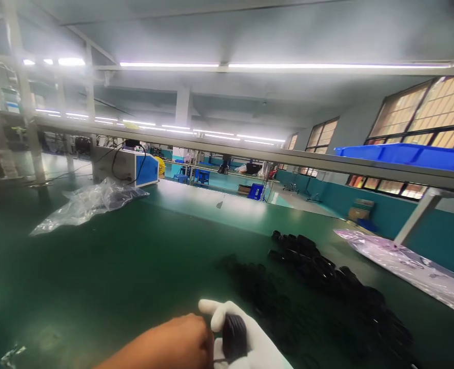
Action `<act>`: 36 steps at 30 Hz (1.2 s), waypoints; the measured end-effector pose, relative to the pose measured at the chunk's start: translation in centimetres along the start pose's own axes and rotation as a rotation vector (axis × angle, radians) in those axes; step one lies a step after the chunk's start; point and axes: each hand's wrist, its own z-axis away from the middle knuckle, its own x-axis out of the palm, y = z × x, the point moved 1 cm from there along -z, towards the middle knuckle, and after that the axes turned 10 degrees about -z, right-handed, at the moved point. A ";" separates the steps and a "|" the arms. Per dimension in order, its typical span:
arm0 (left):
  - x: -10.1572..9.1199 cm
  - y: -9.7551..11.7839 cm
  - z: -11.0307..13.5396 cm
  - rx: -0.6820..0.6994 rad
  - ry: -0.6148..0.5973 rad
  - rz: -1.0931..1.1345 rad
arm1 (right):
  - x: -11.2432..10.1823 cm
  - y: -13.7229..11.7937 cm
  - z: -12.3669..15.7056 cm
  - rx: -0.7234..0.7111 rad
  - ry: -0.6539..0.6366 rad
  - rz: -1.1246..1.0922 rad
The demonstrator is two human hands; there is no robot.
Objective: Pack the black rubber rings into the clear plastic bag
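- At 6 o'clock, a black ribbed part (234, 338) is held in the white-gloved right hand (254, 333), fingers curled about it, thumb at its edge.
- Bare-backed left hand (190, 333) is set just beside, at its 7 o'clock side; fingers hidden, grip cannot be told.
- Green tabletop (153, 251) is spread beneath both hands.
- Heap of black parts (327, 274) is strewn at 4 o'clock.
- Clear plastic bag (96, 202) is crumpled at 9 o'clock, near a blue-and-white box (146, 169).
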 end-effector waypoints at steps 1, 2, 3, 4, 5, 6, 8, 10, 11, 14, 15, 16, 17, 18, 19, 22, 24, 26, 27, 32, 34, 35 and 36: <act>0.1 0.4 0.3 -0.052 -0.021 0.038 | 0.0 0.1 0.1 0.018 -0.007 -0.055; 0.1 0.8 0.5 -0.104 -0.029 0.106 | -0.1 0.3 0.1 0.011 -0.008 -0.092; -0.2 1.3 0.8 -0.141 -0.021 0.199 | -0.1 0.6 0.0 -0.009 -0.023 -0.150; -0.6 1.8 0.9 -0.149 0.002 0.316 | -0.2 0.9 -0.2 -0.045 -0.050 -0.217; -1.1 2.3 1.0 -0.136 0.037 0.433 | -0.3 1.4 -0.5 -0.089 -0.090 -0.291; -1.5 2.7 1.1 -0.102 0.074 0.539 | -0.4 1.9 -0.8 -0.129 -0.146 -0.361; -2.1 3.2 1.2 0.000 0.115 0.690 | -0.7 2.7 -1.5 -0.175 -0.279 -0.447; -2.2 3.4 1.3 0.084 0.150 0.719 | -1.0 3.0 -1.8 -0.164 -0.354 -0.461; -2.2 3.4 1.5 0.115 0.178 0.663 | -1.1 2.9 -1.8 -0.135 -0.362 -0.441; -2.0 3.8 2.1 0.203 0.289 0.242 | -1.2 1.5 -1.1 -0.041 -0.248 -0.289; -1.9 4.0 2.4 0.236 0.314 0.089 | -1.1 0.9 -0.8 -0.021 -0.199 -0.216; -1.8 4.2 2.5 0.266 0.327 -0.028 | -1.1 0.4 -0.6 -0.004 -0.157 -0.146; -1.7 4.3 2.7 0.287 0.327 -0.103 | -1.0 -0.1 -0.5 0.015 -0.127 -0.087; -1.5 4.4 2.7 0.294 0.311 -0.141 | -1.1 -0.3 -0.4 0.043 -0.121 -0.039; -1.3 4.3 2.6 0.291 0.293 -0.154 | -1.2 -0.4 -0.4 0.072 -0.121 -0.007; -0.1 3.5 1.9 0.308 0.336 -0.179 | -1.6 0.3 -0.5 0.111 -0.153 0.035; 0.9 2.6 1.4 0.335 0.466 -0.207 | -1.8 1.3 -0.7 0.093 -0.188 -0.015; 1.7 1.8 1.0 0.331 0.595 -0.205 | -1.7 2.2 -0.9 0.060 -0.188 -0.172; 2.0 1.5 0.8 0.312 0.635 -0.192 | -1.6 2.6 -1.0 0.051 -0.174 -0.269; 2.0 1.4 0.6 0.211 0.684 -0.107 | -0.7 3.0 -1.2 0.146 -0.224 -0.584; 1.6 1.6 0.6 0.185 0.681 -0.077 | -0.5 2.8 -1.2 0.165 -0.258 -0.627; 1.4 1.6 0.6 0.170 0.674 -0.067 | -0.4 2.8 -1.2 0.161 -0.246 -0.644; 1.3 1.7 0.6 0.156 0.661 -0.062 | -0.3 2.8 -1.3 0.153 -0.212 -0.660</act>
